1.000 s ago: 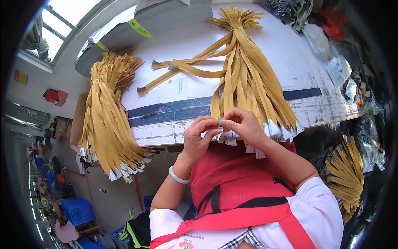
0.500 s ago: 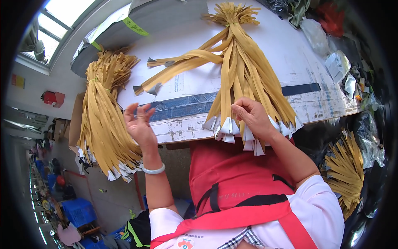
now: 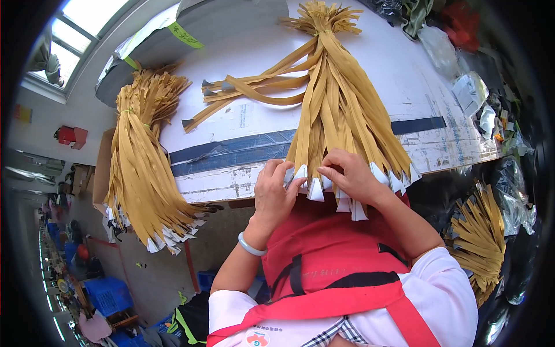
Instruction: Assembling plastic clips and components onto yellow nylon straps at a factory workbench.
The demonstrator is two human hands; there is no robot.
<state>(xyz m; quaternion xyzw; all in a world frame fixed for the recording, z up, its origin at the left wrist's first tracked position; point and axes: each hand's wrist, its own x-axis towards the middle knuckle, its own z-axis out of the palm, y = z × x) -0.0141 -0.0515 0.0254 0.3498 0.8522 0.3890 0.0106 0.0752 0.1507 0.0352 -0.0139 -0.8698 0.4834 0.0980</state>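
left hand bends its fingers round a white tip, right hand curls in just beside it; whether either set actually grips, i can't tell. the bundle lies under them, tips at the tabletop edge. looks early: four grey-tipped strips splay left, apparently done, with plenty of white tips left. dark tape crosses the scuffed white surface, second bundle at left, blue crate below, window up the corner.
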